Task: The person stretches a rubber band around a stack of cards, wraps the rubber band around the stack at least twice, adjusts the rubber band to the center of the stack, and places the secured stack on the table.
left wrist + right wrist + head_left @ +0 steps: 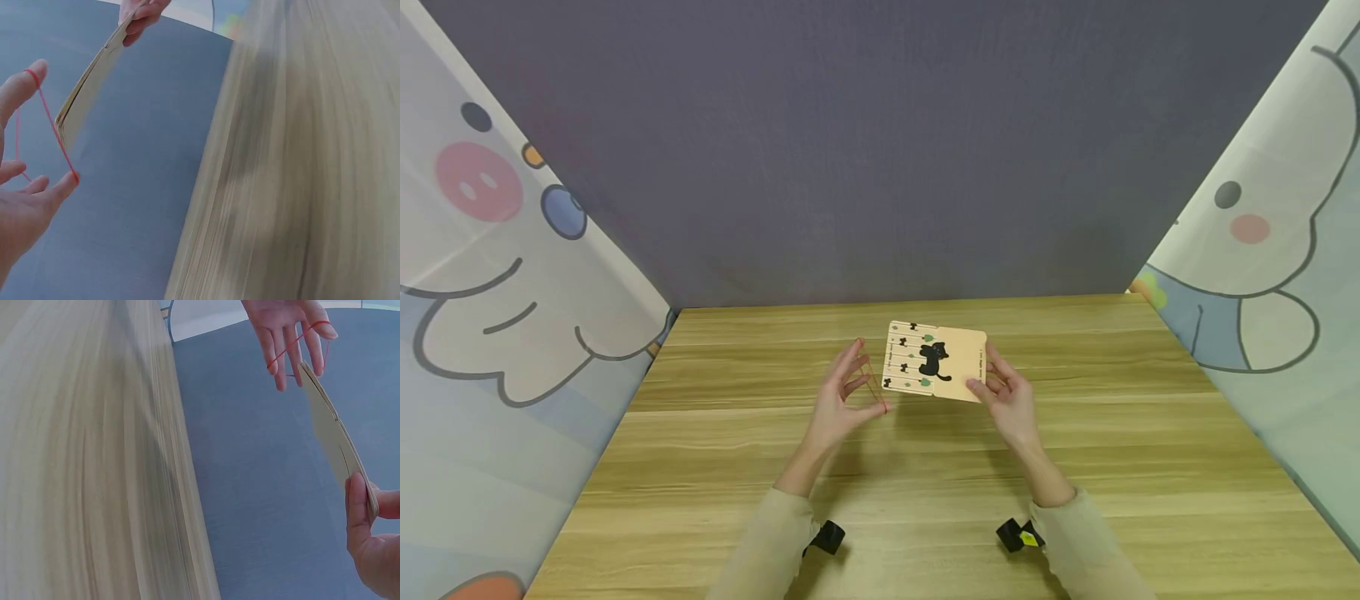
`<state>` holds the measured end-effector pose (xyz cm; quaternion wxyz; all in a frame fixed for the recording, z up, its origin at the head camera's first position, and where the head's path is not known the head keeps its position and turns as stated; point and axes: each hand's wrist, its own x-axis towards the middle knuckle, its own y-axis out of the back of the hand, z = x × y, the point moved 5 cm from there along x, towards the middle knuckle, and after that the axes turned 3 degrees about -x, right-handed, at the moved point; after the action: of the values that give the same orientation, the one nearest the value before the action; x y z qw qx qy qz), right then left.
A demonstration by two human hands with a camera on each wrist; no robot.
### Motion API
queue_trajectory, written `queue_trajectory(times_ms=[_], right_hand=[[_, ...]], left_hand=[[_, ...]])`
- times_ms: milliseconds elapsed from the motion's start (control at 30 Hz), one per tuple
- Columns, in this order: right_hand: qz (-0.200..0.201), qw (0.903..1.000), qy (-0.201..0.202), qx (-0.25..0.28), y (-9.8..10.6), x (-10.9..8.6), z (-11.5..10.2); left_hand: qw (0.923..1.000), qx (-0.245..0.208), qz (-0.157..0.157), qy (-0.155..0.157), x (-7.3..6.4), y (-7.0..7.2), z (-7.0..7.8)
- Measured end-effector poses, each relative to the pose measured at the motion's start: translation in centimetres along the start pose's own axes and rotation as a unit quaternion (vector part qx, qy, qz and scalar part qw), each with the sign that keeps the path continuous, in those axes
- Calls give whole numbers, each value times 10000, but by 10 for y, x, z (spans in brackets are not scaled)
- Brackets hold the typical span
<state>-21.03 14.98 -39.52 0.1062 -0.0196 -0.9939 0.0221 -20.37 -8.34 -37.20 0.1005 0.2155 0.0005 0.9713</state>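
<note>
My right hand (1013, 408) pinches a thin cream stack of cards (962, 350) by its right edge, thumb on the printed face. A black cat, small dark bows and green leaves are printed on it. In the right wrist view, the stack (331, 431) appears edge-on with several layers. To the left, my left hand (835, 408) stretches a thin red rubber band (51, 119) between its spread thumb and fingers. The band lies beside the left edge of the stack, not around it. Both hands are raised above the table.
A wood-grain table (700, 467) lies beneath the hands. Behind it rises a dark grey panel (880, 150). Cartoon-printed curtains (467, 467) flank both sides. Black wrist cameras (829, 537) are worn near the light sleeves (767, 542).
</note>
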Motion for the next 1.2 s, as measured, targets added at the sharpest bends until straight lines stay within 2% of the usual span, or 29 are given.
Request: queue_trajectory(times_ms=[100,233,500,600,767,867,1200], right_hand=[[-132,9998,29,116,0,-1,0],[-349,9990,166,201,-2,-2,-1],[-387,9969,465,505,-3,-3,3],[-296,9973,405,539,-3,-3,3],[-252,9996,76,74,-3,-3,0],[-313,9995,-33,-22,-3,-3,1],[-449,9990,17,-47,-3,-4,7]], left_hand=[[9994,263,-236,-33,2,-4,8],[9985,346,-416,-45,5,-7,11],[9985,269,-473,-85,9,-8,8],[9984,225,-515,-48,9,-10,7],[9978,350,-552,102,9,-13,6],[9971,480,-553,187,10,-14,4],[9960,524,-638,344,11,-13,2]])
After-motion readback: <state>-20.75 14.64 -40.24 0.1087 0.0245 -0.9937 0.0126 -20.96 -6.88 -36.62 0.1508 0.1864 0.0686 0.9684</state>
